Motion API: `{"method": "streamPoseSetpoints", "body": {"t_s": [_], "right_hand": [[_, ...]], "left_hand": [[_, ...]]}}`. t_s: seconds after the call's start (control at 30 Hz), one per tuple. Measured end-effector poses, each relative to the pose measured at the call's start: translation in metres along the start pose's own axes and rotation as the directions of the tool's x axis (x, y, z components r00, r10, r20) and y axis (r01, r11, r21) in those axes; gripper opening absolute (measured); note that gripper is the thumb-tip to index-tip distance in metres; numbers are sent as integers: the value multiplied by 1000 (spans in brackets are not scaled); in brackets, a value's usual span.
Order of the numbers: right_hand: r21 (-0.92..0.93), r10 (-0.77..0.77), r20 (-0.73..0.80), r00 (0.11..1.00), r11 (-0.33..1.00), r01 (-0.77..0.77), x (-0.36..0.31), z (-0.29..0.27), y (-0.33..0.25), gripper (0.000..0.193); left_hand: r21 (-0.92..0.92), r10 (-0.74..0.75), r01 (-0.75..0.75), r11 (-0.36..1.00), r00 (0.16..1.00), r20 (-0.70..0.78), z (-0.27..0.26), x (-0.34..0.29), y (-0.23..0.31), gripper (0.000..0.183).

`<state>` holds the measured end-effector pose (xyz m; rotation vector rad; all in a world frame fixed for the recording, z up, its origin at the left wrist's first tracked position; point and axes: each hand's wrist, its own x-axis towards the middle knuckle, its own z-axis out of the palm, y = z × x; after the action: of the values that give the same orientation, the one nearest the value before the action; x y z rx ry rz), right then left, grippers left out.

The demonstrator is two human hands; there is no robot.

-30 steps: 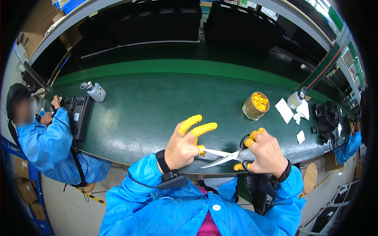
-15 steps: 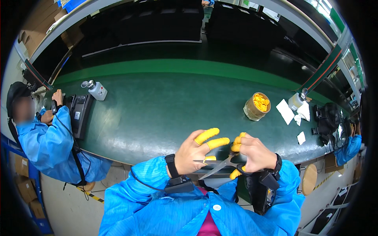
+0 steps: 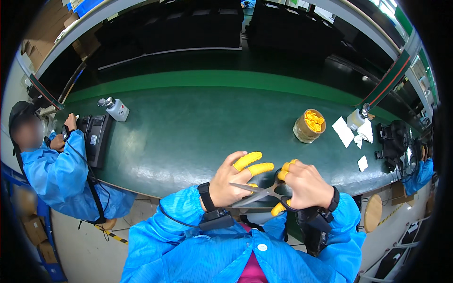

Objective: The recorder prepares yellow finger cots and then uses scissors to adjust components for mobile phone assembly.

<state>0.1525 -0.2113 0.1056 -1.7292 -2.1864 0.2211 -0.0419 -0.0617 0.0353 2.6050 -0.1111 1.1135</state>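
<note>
In my right hand [image 3: 306, 185] is a pair of scissors [image 3: 269, 191], its fingers and thumb at the handles. The blades stand apart and point left, the upper one crossing in front of my left hand [image 3: 230, 184]. That hand's fingers are stretched out and spread, two of them wearing yellow finger cots [image 3: 260, 169]. Another bit of yellow shows by the upper blade, probably on the left thumb, partly covered. Yellow cots also sit on right-hand fingertips. I see nothing held in the left hand.
A round tub [image 3: 306, 130] of yellow finger cots stands on the green table [image 3: 203, 127]. White wipes [image 3: 343, 131] and a pump bottle [image 3: 355, 120] lie beyond it, near black gear [image 3: 394, 144]. Far left, a person in blue [image 3: 61, 165] works at a black device [image 3: 97, 137] beside another bottle [image 3: 116, 109].
The scissors have turned slightly, their blade tips rising and shifting left across my left hand. Both my hands stay nearly in place.
</note>
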Motion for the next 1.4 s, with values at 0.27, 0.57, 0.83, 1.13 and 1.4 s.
{"method": "streamPoseSetpoints", "body": {"t_s": [0.27,0.57,0.83,1.13,1.4], "right_hand": [[-327,152,-71,986,930,-167,-10,-39,-3,40],[-342,120,-70,990,930,-137,-14,-34,0,38],[-385,113,-65,991,914,-129,-14,-38,-2,35],[-432,28,-71,997,900,-56,-10,-45,-1,34],[-371,63,-131,989,922,-108,-14,-43,0,33]], "left_hand": [[52,72,-76,996,994,83,-9,-11,-9,7],[63,37,-42,997,996,83,-11,-15,-9,9],[110,63,-77,991,990,127,-18,-12,-9,5],[77,114,-128,989,981,157,-19,-8,-10,6],[84,99,-114,990,981,167,-24,-8,-13,7]]}}
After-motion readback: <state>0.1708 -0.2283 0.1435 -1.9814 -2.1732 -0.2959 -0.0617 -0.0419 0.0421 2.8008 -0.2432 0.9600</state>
